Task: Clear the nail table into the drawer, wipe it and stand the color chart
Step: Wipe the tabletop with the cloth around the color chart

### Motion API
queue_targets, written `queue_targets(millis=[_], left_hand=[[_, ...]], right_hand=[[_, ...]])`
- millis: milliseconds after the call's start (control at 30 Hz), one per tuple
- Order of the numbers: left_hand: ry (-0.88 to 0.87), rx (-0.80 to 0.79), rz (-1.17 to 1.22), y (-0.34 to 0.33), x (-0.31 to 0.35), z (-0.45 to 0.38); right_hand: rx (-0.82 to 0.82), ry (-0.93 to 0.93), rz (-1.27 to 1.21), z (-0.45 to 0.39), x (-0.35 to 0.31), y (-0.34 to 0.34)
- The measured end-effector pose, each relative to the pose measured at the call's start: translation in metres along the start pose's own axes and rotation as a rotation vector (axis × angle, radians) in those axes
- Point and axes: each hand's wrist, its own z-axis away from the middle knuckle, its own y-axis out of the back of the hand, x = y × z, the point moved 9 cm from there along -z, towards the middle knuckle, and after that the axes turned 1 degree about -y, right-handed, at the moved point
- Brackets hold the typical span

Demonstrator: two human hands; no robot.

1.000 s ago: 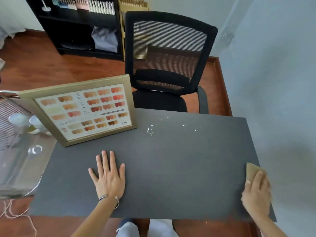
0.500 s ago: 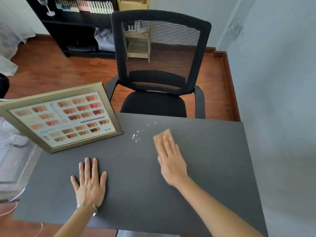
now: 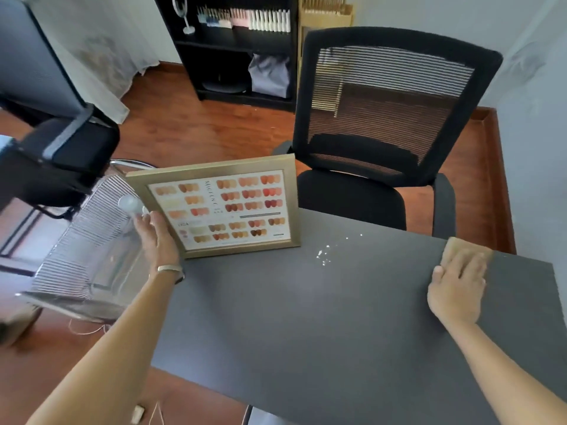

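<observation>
The gold-framed color chart (image 3: 227, 207) stands tilted at the far left of the dark nail table (image 3: 306, 317). My left hand (image 3: 156, 237) grips the frame's left edge. My right hand (image 3: 457, 286) lies flat near the table's far right corner, pressing a tan cloth (image 3: 460, 248) whose far end shows beyond my fingers. White specks (image 3: 325, 254) lie on the table between the chart and the cloth.
A black mesh office chair (image 3: 383, 124) stands behind the table. A clear ribbed drawer unit (image 3: 89, 250) sits to the left of the table, with a second dark chair (image 3: 61, 157) beyond it. A black shelf (image 3: 233, 47) with bottles stands at the back wall.
My left hand left the tabletop and took hold of the chart's left edge. My right hand swept the cloth from the middle of the table to the far right corner.
</observation>
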Motion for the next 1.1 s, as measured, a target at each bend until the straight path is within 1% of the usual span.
queue_targets(millis=[67, 133, 200, 233, 267, 300, 333, 433, 467, 500, 533, 567, 600, 667, 733, 767, 800, 867, 900, 933, 967, 1000, 1067, 1100], left_hand=[[-0.030, -0.062, 0.048, -0.008, 0.008, -0.015], [-0.024, -0.051, 0.031, -0.009, 0.006, -0.025], [-0.048, -0.034, 0.030, -0.008, 0.005, -0.032], [-0.064, -0.013, 0.024, -0.006, 0.007, -0.033], [-0.071, 0.020, 0.026, -0.002, 0.009, -0.035], [-0.067, 0.049, 0.043, 0.003, 0.012, -0.039], [-0.051, 0.068, 0.063, 0.007, 0.015, -0.044], [0.025, 0.088, 0.088, 0.032, 0.026, -0.060], [0.053, 0.094, 0.104, 0.043, 0.027, -0.066], [0.082, 0.107, 0.117, 0.056, 0.029, -0.071], [0.114, 0.126, 0.123, 0.068, 0.029, -0.075], [0.145, 0.147, 0.130, 0.080, 0.030, -0.078], [0.173, 0.169, 0.143, 0.090, 0.032, -0.080], [0.214, 0.224, 0.189, 0.108, 0.034, -0.081], [0.261, 0.253, 0.188, 0.120, 0.033, -0.083], [0.290, 0.252, 0.171, 0.125, 0.032, -0.085], [0.315, 0.250, 0.156, 0.129, 0.031, -0.086], [0.357, 0.248, 0.141, 0.137, 0.029, -0.090], [0.368, 0.246, 0.133, 0.141, 0.028, -0.093], [0.378, 0.241, 0.119, 0.146, 0.026, -0.097], [0.394, 0.237, 0.104, 0.151, 0.023, -0.099], [0.415, 0.237, 0.092, 0.158, 0.020, -0.100], [0.457, 0.244, 0.083, 0.171, 0.011, -0.102], [0.473, 0.246, 0.081, 0.177, 0.008, -0.102]], right_hand=[[-0.049, 0.230, 0.044, 0.034, -0.070, -0.022], [-0.112, 0.410, 0.079, 0.086, -0.106, -0.040], [-0.161, 0.550, 0.115, 0.134, -0.111, -0.045], [-0.163, 0.597, 0.117, 0.148, -0.102, -0.043], [-0.150, 0.599, 0.116, 0.154, -0.087, -0.038], [-0.131, 0.555, 0.115, 0.152, -0.071, -0.031], [-0.113, 0.467, 0.109, 0.142, -0.054, -0.023], [-0.065, 0.109, 0.017, 0.086, -0.021, -0.008], [-0.068, -0.009, 0.000, 0.065, -0.022, -0.006], [-0.059, -0.090, -0.005, 0.046, -0.031, -0.006], [-0.026, -0.113, 0.001, 0.030, -0.050, -0.008], [0.004, -0.080, 0.013, 0.019, -0.079, -0.014], [0.009, -0.006, 0.032, 0.015, -0.117, -0.023], [-0.020, 0.221, 0.073, 0.033, -0.204, -0.050], [-0.057, 0.458, 0.093, 0.083, -0.270, -0.080], [-0.095, 0.571, 0.108, 0.115, -0.287, -0.093], [-0.139, 0.694, 0.128, 0.148, -0.293, -0.103], [-0.206, 0.911, 0.148, 0.196, -0.268, -0.105], [-0.236, 0.971, 0.163, 0.204, -0.242, -0.101], [-0.249, 0.988, 0.190, 0.200, -0.213, -0.094], [-0.222, 0.964, 0.224, 0.186, -0.185, -0.085], [-0.194, 0.888, 0.243, 0.162, -0.158, -0.075], [-0.169, 0.596, 0.214, 0.101, -0.125, -0.056], [-0.135, 0.448, 0.179, 0.073, -0.123, -0.051]])
